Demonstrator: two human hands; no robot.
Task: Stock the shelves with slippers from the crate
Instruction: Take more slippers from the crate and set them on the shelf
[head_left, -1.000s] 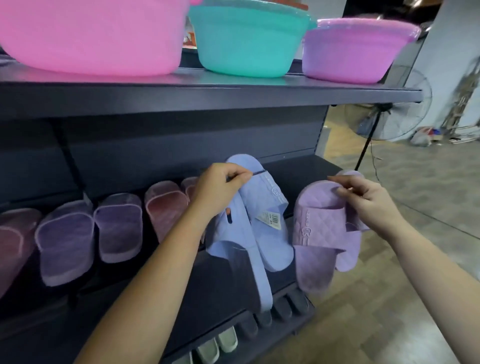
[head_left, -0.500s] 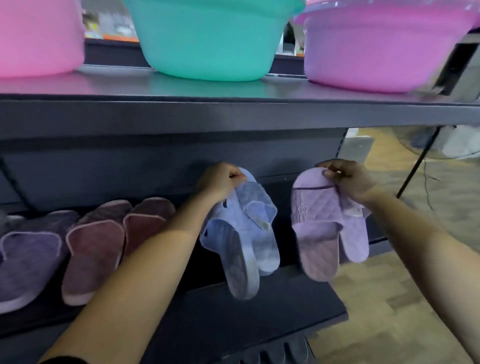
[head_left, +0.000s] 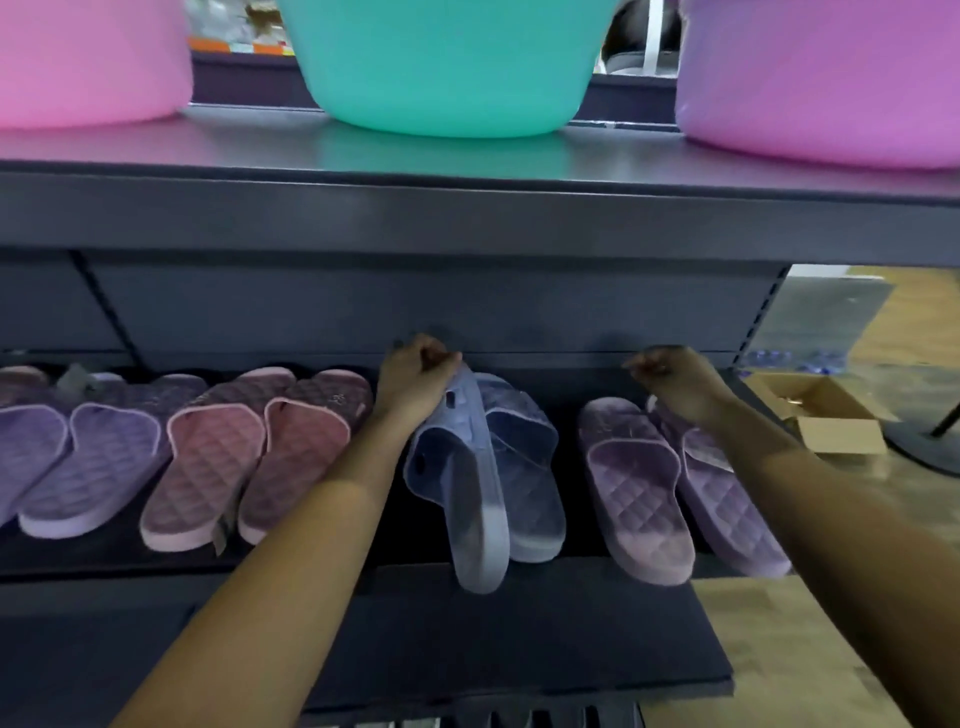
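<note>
Dark shelf (head_left: 519, 623), hands (head_left: 415, 376) (head_left: 670, 376) seemingly gripping tops of slippers (head_left: 524, 467)

Both hands now reach further in under the upper shelf (head_left: 467, 218), the left hand (head_left: 415, 374) bringing the blue pair (head_left: 498, 467) onto the lower shelf (head_left: 519, 623), while the lilac pair (head_left: 639, 488) lies at its 3 o'clock below the right hand (head_left: 670, 379).

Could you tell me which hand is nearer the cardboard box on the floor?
Right. The right hand, atop the lilac slippers, is just left of the cardboard box; the left hand grips the blue slippers farther left.
</note>
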